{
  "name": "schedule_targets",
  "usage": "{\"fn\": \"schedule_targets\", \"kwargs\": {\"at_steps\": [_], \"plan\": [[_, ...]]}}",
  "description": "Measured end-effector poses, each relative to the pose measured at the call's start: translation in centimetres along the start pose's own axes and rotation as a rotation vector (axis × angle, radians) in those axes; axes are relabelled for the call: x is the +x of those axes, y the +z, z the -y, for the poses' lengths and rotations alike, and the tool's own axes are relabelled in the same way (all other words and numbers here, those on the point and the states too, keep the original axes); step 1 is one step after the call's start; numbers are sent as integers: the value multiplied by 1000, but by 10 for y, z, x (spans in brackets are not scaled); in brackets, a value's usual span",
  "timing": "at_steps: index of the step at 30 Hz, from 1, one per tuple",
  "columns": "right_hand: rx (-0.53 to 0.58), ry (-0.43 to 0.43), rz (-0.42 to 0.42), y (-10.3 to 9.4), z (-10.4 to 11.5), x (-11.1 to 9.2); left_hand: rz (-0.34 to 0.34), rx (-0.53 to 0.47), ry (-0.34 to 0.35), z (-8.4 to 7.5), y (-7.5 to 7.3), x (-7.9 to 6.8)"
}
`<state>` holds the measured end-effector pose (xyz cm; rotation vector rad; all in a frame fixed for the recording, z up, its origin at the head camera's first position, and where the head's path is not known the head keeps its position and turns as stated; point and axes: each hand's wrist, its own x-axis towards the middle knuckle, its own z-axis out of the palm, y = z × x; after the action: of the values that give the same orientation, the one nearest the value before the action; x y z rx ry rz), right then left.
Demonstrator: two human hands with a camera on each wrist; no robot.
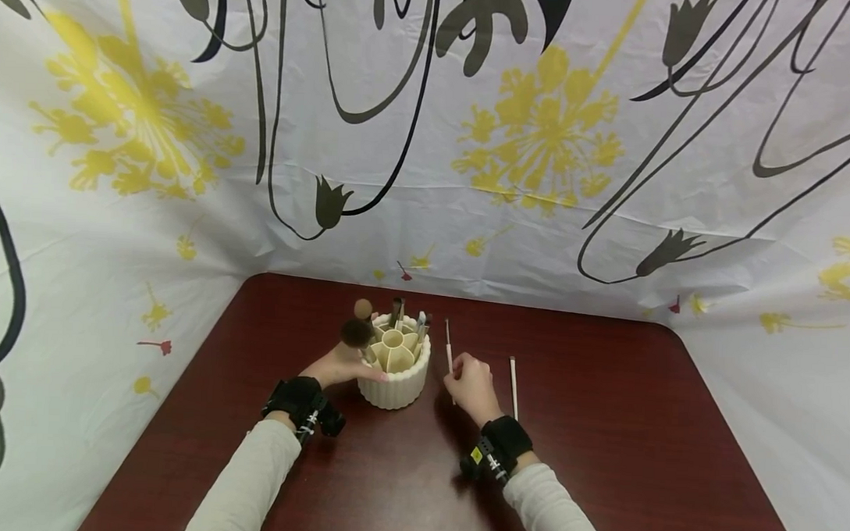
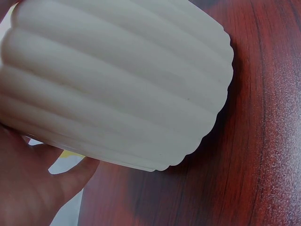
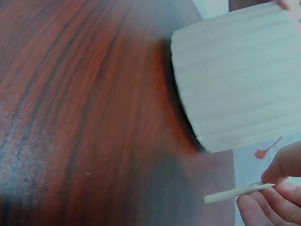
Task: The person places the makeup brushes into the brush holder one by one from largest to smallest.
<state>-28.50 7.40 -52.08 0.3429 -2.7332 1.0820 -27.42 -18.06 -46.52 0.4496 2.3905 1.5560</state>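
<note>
A cream fluted brush holder with petal-shaped compartments stands upright on the table, several makeup brushes inside it. My left hand grips its left side, thumb across the front; the far fingers are hidden behind it. In the left wrist view, the ribbed wall of the holder fills much of the picture. To the right of the holder, my right hand pinches a thin, pale-handled makeup brush, tip pointing away from me. The right wrist view shows the handle end of that brush sticking out from between thumb and fingers.
Another slim pale brush lies on the dark red wooden table, right of my right hand. A dark fluffy brush head leans out over the holder's left rim. Patterned white cloth hangs behind and beside the table.
</note>
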Motion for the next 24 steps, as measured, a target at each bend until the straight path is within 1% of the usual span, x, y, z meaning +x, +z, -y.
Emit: {"fn": "schedule_targets", "kwargs": {"at_steps": [6, 13, 24], "plan": [[6, -26, -20, -7, 11, 1, -4, -19, 20, 1, 0, 0], [23, -56, -31, -14, 20, 3, -14, 13, -32, -1, 0, -1], [41, -107, -54, -22, 31, 7, -9, 6, 20, 0, 0, 0]]}}
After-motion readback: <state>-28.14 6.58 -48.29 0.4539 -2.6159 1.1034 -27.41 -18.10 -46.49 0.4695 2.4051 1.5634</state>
